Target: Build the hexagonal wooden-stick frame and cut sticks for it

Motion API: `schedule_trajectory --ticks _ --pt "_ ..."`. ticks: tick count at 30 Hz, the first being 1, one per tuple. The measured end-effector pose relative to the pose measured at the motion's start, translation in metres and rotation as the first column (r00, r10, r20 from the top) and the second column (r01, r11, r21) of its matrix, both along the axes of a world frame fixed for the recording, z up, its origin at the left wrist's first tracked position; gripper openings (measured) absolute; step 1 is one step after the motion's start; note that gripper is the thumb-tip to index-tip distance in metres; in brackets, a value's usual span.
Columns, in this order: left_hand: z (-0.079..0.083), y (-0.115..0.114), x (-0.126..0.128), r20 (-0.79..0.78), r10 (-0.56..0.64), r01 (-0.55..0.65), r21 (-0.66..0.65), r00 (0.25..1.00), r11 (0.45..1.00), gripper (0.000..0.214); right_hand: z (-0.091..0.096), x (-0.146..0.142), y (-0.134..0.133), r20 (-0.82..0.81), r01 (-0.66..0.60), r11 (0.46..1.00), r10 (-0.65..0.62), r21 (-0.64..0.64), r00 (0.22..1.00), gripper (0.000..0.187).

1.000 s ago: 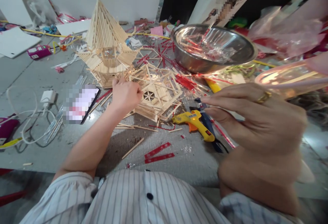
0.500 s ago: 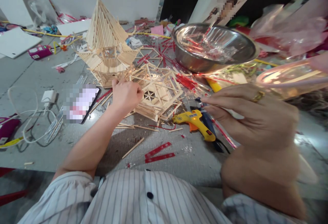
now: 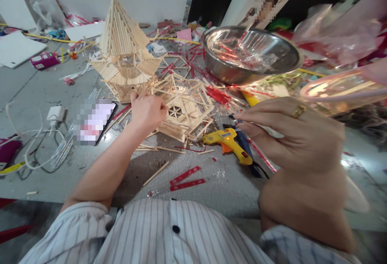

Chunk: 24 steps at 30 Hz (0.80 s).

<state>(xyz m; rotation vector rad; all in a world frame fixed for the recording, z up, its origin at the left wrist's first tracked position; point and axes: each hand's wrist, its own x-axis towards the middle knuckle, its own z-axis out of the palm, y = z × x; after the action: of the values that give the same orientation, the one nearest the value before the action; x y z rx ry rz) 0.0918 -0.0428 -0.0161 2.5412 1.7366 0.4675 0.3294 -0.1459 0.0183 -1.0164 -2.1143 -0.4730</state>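
Observation:
My left hand (image 3: 148,110) is closed at the left edge of an open frame of wooden sticks (image 3: 184,115); its fingertips are partly hidden. Right behind that hand stands a pagoda-like model of wooden sticks (image 3: 122,42) with a tall pointed roof. My right hand (image 3: 293,135), with a gold ring, is pinched together at the right. A small dark bit shows by its fingertips, too small to name. Just below them lies a yellow glue gun (image 3: 231,143) with an orange trigger, its nozzle towards the stick frame.
A steel bowl (image 3: 250,70) of sticks and wrappers stands behind. To the left lie a phone (image 3: 95,121), a white charger (image 3: 56,114) with cable, and purple boxes (image 3: 44,61). Loose sticks (image 3: 156,173) and red strips (image 3: 187,182) lie in front. Another person's hand (image 3: 376,70) shows far right.
The whole view has shifted slightly to the left. Both hands keep the same pose, and nothing on the table has visibly moved.

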Motion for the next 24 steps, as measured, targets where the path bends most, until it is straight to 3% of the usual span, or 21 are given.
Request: schedule_trajectory --ticks 24 --pt "0.006 0.0057 -0.0039 0.029 0.016 -0.012 -0.147 0.999 0.989 0.021 -0.0077 0.0026 0.0047 -0.033 -0.038 0.999 0.038 -0.002 0.999 0.013"
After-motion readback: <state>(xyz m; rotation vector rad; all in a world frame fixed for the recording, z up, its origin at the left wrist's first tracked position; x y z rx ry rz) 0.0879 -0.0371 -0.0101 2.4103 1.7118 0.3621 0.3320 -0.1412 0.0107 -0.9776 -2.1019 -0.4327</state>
